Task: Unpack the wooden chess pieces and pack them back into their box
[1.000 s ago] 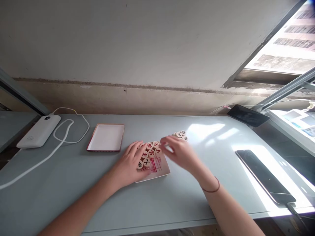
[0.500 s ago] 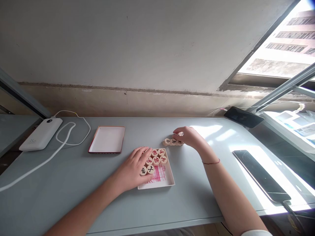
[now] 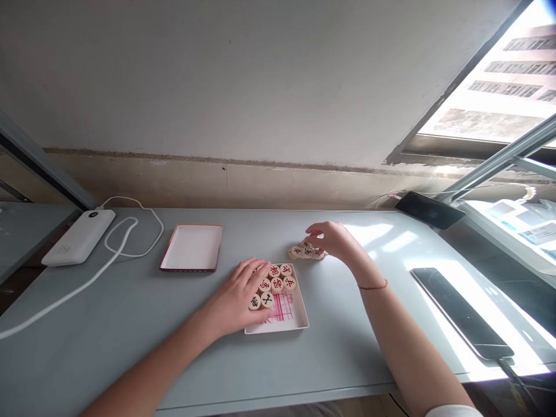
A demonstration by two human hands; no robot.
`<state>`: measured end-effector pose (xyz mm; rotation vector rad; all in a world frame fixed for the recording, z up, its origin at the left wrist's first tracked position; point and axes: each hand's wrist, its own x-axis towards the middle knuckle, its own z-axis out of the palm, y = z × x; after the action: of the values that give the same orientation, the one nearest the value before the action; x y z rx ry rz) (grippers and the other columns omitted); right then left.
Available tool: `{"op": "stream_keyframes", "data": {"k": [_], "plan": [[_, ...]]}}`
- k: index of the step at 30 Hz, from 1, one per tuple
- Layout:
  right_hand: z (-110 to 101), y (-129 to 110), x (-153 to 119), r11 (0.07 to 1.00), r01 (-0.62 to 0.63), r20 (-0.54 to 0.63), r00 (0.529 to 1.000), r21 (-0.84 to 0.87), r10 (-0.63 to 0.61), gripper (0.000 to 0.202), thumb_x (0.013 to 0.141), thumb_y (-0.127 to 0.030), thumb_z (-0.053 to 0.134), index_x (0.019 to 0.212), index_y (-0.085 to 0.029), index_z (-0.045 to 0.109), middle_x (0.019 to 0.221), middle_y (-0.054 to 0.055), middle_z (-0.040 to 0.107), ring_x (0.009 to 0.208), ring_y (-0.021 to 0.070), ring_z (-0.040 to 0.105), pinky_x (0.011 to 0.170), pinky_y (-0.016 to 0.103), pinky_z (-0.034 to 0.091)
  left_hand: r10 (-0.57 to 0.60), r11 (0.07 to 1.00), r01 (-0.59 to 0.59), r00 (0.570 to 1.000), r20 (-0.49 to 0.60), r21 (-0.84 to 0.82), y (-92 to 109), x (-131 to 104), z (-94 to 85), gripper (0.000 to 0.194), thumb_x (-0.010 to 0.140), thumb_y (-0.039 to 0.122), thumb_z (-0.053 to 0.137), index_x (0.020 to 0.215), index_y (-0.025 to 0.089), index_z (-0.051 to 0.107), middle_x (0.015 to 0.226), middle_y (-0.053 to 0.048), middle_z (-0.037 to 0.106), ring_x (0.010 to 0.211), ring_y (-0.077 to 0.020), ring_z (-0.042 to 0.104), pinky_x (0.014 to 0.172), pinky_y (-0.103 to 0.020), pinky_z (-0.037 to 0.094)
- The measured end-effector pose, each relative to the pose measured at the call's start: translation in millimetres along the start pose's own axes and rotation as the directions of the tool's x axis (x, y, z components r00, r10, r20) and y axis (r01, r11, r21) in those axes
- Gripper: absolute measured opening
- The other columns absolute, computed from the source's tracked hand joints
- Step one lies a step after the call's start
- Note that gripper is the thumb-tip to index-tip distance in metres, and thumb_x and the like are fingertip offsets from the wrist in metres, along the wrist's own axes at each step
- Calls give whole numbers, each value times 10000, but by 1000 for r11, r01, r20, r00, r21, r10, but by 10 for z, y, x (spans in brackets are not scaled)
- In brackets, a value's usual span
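A shallow white box (image 3: 299, 322) holds several round wooden Chinese chess pieces (image 3: 277, 284) with red or black characters. Part of its floor shows pink printed lines. Over the left side of the box lies my left hand (image 3: 238, 298), fingers stretched across the pieces and thumb apart near the black ones; it covers some of them. Beyond the box to the right, more chess pieces (image 3: 300, 252) sit clustered on the desk. My right hand (image 3: 332, 238) is closed at this cluster, thumb and fingertips pinching a piece that the fingers partly hide.
The box lid (image 3: 191, 248) lies inside-up at left on the grey desk (image 3: 130, 324). A white power bank (image 3: 78, 237) with a looping white cable (image 3: 91, 282) is farther left. One phone (image 3: 460, 313) lies at right, another phone (image 3: 430, 209) at the back right.
My right hand has shifted slightly at the cluster, and a piece's marked face now shows left of its fingertips. My left hand stays over the box. The view has moved slightly.
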<state>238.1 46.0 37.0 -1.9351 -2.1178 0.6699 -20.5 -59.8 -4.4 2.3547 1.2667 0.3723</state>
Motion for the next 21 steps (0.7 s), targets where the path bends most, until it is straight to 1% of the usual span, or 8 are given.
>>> {"op": "stream_keyframes", "data": {"k": [2, 4, 6, 7, 9, 11, 16, 21], "plan": [[-4, -5, -6, 1000, 3, -16, 1000, -23, -3, 228, 830, -278, 575, 994, -171, 692, 954, 50, 723, 486, 96, 603, 519, 232, 459, -5, 1000, 5, 1000, 3, 2, -5, -3, -1, 774, 804, 383, 643, 1466, 209, 282, 1487, -116, 363, 1385, -322, 290, 1114, -487, 349], [1, -25, 5, 995, 21, -34, 999, -100, -24, 212, 831, -277, 582, 974, -182, 707, 945, 48, 726, 604, 130, 641, 559, 235, 455, -9, 1000, 9, 1000, 11, 4, -7, -2, -5, 762, 811, 393, 637, 1465, 221, 284, 1488, -105, 363, 1389, -320, 282, 1117, -486, 345], [13, -55, 34, 980, 42, -10, 999, -196, -45, 197, 818, -279, 608, 952, -192, 723, 947, 50, 727, 719, 164, 652, 584, 237, 442, -19, 1000, 19, 999, 26, 8, -10, 1, -11, 752, 820, 415, 626, 1464, 221, 289, 1490, -101, 360, 1391, -320, 275, 1118, -489, 340], [21, -71, 55, 972, 46, 17, 999, -232, -43, 198, 811, -284, 620, 948, -192, 729, 941, 55, 728, 742, 174, 648, 574, 238, 433, -24, 1000, 23, 999, 34, 10, -11, 2, -12, 749, 824, 426, 618, 1463, 214, 291, 1491, -105, 357, 1392, -321, 271, 1118, -492, 339], [41, -98, 109, 963, 41, 73, 997, -266, -22, 219, 799, -301, 638, 957, -183, 734, 911, 71, 728, 711, 178, 639, 528, 239, 411, -25, 1000, 24, 999, 38, 15, -18, 3, -10, 745, 829, 437, 608, 1462, 202, 295, 1490, -113, 355, 1392, -323, 266, 1116, -499, 339], [66, -116, 172, 960, 41, 94, 995, -277, -15, 229, 792, -297, 644, 959, -171, 736, 888, 85, 726, 674, 179, 630, 505, 243, 396, -7, 1000, 7, 1000, 21, 16, -29, 1, -1, 747, 824, 438, 615, 1461, 212, 296, 1483, -111, 365, 1386, -324, 276, 1110, -500, 345], [145, -111, 315, 953, 104, 55, 994, -285, -93, 199, 844, -265, 573, 930, -183, 733, 871, 87, 719, 766, 195, 640, 590, 248, 397, 28, 1000, -27, 999, -30, 15, -43, -7, 14, 751, 811, 407, 636, 1462, 249, 297, 1462, -102, 396, 1366, -328, 312, 1097, -494, 362], [208, -57, 356, 947, 137, 36, 991, -292, -132, 209, 864, -314, 555, 932, -202, 717, 861, 66, 716, 770, 185, 633, 596, 241, 376, 23, 1000, -22, 1000, -6, 20, -7, 9, -25, 724, 812, 400, 625, 1448, 220, 328, 1456, -114, 401, 1363, -329, 313, 1096, -498, 361]]}}
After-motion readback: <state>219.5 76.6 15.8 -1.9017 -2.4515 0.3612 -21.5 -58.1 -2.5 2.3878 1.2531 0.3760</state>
